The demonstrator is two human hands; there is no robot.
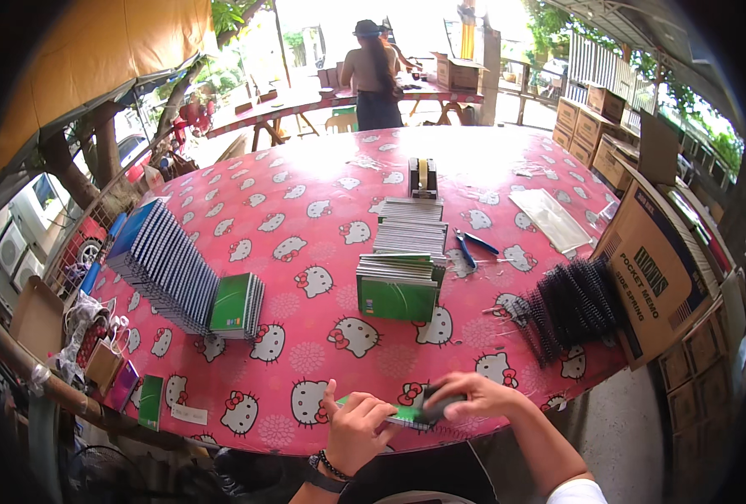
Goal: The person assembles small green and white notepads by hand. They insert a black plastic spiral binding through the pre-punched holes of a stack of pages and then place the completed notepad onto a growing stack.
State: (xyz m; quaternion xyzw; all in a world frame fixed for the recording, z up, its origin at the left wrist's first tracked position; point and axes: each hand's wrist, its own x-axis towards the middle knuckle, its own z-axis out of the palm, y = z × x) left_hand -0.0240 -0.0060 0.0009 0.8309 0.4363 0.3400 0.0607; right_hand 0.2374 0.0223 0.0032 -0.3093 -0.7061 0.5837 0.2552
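Lower centre of frame: left hand gripping green notebook over desk; right hand grasping dark object against it. Black spiral coils lying at right.

2 hands hold a green notebook and a dark object.

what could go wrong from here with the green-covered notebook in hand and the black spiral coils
The small green-covered notebook might slip from the left hand, since it is held close to the near edge of the pink printed table cover. The heaped black spiral coils might tangle, as they lie pressed together.
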